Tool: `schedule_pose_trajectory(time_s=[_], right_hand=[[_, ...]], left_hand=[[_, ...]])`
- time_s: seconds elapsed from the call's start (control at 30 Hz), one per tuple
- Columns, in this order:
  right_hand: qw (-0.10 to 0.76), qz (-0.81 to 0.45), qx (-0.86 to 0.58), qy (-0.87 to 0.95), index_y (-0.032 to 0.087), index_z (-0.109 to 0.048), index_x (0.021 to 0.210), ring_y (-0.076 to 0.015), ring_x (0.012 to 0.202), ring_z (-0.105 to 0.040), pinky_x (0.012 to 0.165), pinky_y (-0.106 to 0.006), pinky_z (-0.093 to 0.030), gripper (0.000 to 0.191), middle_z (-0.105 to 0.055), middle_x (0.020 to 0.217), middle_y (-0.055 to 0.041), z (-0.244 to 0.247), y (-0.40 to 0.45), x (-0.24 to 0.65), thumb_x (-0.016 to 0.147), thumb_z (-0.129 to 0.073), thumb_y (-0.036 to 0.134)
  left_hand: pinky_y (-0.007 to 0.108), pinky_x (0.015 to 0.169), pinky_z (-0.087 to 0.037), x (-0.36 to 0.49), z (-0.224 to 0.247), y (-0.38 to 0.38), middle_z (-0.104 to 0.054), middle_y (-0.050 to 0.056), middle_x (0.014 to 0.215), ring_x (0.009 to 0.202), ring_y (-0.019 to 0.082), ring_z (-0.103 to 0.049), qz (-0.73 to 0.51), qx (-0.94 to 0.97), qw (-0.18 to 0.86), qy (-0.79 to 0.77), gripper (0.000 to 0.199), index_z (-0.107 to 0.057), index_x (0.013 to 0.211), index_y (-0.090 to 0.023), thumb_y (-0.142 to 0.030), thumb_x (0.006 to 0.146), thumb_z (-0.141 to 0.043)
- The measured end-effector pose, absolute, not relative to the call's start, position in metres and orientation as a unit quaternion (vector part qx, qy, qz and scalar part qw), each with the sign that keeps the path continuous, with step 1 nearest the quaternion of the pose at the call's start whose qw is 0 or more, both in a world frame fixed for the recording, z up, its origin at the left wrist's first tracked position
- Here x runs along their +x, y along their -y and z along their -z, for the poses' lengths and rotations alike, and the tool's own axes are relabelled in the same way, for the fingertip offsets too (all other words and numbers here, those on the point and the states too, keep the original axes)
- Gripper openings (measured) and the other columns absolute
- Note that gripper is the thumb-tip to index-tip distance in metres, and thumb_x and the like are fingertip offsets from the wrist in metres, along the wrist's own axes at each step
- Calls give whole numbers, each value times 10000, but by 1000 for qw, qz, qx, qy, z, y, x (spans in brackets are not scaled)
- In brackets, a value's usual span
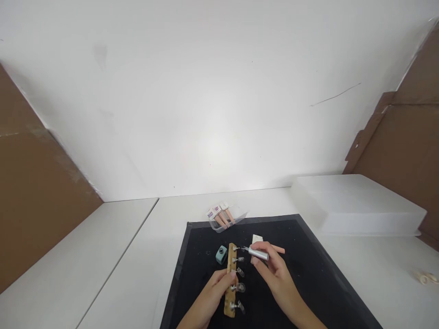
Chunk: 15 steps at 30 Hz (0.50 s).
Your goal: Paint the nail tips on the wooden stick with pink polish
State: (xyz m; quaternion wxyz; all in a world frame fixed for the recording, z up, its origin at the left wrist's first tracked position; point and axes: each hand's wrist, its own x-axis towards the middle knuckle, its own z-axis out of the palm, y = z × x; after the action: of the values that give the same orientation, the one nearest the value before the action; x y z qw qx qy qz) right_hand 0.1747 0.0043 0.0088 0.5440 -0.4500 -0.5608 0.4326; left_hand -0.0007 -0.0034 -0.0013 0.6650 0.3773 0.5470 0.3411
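Observation:
My left hand is closed around the middle of a wooden strip, which stands lengthwise away from me. Several small metal holders on its right side carry clear nail tips. Between the thumb and fingers of my right hand is a nail polish brush with a silver handle. Its bristle end points left at the farthest nail tip; whether they touch I cannot tell. A teal nail polish bottle, its dark mouth uncapped, sits left of the strip.
Behind my right hand lie a white piece and a peach-coloured stick, partly hidden. A clear tray with several peach sticks rests at the black mat's far edge. A translucent bin stands right; small beige items lie farther right.

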Motion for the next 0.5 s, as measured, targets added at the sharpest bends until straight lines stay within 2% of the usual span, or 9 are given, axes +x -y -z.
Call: schedule_pose_trajectory(time_s=[0.3,0.5], right_hand=[[538,-390,-483,570,198,-615,883,-191,732,-570,625,-247,-446,127,-599,791,-29,0,-9,174,797,-534,246],[535,-387,-489,570,188,-620,871,-192,729,-577,620,-252,-444,125,-618,802,-32,-1,-10,173,782,-545,233]], left_hand=[[306,747,-385,-2,4,3,-619,49,829,819,216,-551,-341,379,675,-533,508,-634,891,-135,-567,626,-645],[293,707,-399,0,3,3,-600,34,796,734,180,-544,-365,360,673,-533,474,-642,849,-140,-550,613,-669]])
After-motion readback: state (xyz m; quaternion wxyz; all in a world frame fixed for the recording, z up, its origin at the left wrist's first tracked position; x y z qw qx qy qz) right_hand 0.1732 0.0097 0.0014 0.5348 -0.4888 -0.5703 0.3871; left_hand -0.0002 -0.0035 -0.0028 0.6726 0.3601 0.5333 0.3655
